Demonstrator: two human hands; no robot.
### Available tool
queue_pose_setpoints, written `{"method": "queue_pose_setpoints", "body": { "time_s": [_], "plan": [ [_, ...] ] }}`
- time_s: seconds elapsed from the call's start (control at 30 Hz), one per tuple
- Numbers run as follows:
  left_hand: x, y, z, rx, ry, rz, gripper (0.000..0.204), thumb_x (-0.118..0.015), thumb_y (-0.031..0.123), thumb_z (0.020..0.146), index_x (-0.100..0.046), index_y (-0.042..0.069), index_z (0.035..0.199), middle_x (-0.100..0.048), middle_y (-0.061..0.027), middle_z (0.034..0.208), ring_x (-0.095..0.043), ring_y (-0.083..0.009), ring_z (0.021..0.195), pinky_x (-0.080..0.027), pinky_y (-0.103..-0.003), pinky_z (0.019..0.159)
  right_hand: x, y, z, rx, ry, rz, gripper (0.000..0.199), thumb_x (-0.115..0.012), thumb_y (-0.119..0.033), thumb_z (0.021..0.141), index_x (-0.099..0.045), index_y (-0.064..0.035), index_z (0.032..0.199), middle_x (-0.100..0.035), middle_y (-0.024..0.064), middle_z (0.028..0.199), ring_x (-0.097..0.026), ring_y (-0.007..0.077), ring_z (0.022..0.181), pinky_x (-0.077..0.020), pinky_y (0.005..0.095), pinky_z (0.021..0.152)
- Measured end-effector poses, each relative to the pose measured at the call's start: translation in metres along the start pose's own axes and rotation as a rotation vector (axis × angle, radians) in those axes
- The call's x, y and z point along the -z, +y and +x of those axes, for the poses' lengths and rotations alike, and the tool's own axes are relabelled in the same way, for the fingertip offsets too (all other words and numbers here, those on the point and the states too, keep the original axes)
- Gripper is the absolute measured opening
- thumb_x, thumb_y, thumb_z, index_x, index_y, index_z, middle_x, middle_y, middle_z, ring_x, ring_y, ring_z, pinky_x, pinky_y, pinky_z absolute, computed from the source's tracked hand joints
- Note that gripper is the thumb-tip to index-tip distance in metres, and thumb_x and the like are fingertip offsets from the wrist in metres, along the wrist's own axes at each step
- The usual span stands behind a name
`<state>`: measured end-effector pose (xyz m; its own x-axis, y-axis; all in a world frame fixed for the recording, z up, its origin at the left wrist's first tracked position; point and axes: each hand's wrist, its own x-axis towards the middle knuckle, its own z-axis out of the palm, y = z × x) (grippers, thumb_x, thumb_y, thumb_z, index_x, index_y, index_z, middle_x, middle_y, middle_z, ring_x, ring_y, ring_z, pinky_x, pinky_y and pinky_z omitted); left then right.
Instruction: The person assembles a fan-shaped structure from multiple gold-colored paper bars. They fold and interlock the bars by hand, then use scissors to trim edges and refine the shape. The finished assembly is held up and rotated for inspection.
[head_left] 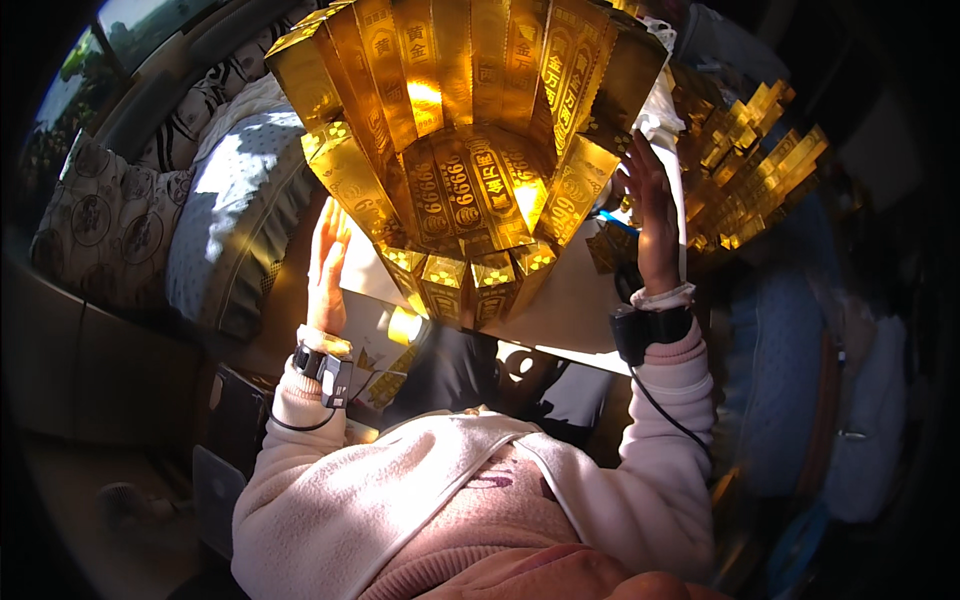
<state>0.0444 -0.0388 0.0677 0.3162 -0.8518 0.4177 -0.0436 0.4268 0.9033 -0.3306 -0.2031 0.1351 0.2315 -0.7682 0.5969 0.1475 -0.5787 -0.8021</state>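
Observation:
A large bowl-like piece built from folded gold foil paper bars (pixel 470 190) stands in front of me on a white tabletop. Its tall back wall fans outward, and a low rim of shorter bars curves round the near side. Beside its left flank is my left hand (pixel 327 270), fingers stretched out and pointing away from me. My right hand (pixel 652 215) is raised along the right flank, fingers extended and slightly apart. Whether either hand's fingertips touch the foil, I cannot tell. Each wrist wears a black strapped device with a cable.
More folded gold foil pieces (pixel 760 170) are piled at the right, beyond the white table (pixel 375 275). A bed or couch with a pale blue cover (pixel 225 220) and patterned cushions (pixel 100 210) is at the left. Gold scraps (pixel 380 385) lie below the table's near left edge.

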Motion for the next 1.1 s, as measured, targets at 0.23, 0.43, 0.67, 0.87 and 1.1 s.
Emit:
{"method": "queue_pose_setpoints", "body": {
  "time_s": [0.23,0.43,0.67,0.87,1.1],
  "plan": [
    [0.005,-0.010,-0.005,0.075,0.011,-0.043,0.070,-0.048,0.038,0.104,-0.025,0.004,0.160,-0.024,-0.0137,0.167,-0.022,-0.0259,0.155,-0.015,-0.042,0.127,0.016,0.039,0.000,-0.020,0.195,-0.062,0.059,-0.042,-0.048,0.109,-0.048,-0.0019,0.146,-0.057,0.0150,0.143,-0.056,0.0257,0.131,-0.0422,0.0383,0.110],
    [0.029,-0.034,-0.025,0.287,0.058,-0.055,0.067,-0.045,0.043,0.105,-0.028,0.007,0.160,-0.027,-0.0123,0.166,-0.030,-0.0276,0.151,-0.022,-0.041,0.126,0.072,0.094,-0.078,-0.312,0.394,-0.193,0.035,-0.061,-0.027,0.104,-0.061,-0.0033,0.129,-0.069,0.0060,0.122,-0.066,0.0146,0.107,-0.0517,0.0289,0.088],
    [0.024,-0.071,-0.036,0.421,0.282,-0.219,0.064,-0.046,0.041,0.108,-0.031,0.006,0.158,-0.037,-0.0118,0.161,-0.036,-0.0258,0.148,-0.023,-0.042,0.125,0.105,0.094,-0.142,-0.352,0.428,-0.235,0.020,-0.063,-0.008,0.101,-0.065,-0.0023,0.120,-0.070,0.0064,0.117,-0.066,0.0146,0.106,-0.0498,0.0279,0.095],
    [0.020,-0.089,-0.038,0.540,0.415,-0.257,0.048,-0.050,0.041,0.107,-0.050,0.006,0.140,-0.050,-0.0083,0.150,-0.050,-0.0217,0.133,-0.037,-0.038,0.113,0.116,0.065,-0.182,-0.421,0.456,-0.238,0.019,-0.061,-0.011,0.102,-0.066,-0.0043,0.119,-0.070,0.0038,0.114,-0.065,0.0111,0.099,-0.0504,0.0255,0.086],
    [0.014,-0.103,-0.030,0.475,0.222,-0.283,0.052,-0.050,0.045,0.105,-0.049,0.009,0.142,-0.056,-0.0066,0.141,-0.052,-0.0222,0.130,-0.038,-0.038,0.111,0.117,0.036,-0.230,-0.361,0.560,-0.126,0.018,-0.057,-0.019,0.105,-0.065,-0.0056,0.115,-0.070,0.0038,0.111,-0.066,0.0120,0.092,-0.0479,0.0231,0.076]
  ]
}}
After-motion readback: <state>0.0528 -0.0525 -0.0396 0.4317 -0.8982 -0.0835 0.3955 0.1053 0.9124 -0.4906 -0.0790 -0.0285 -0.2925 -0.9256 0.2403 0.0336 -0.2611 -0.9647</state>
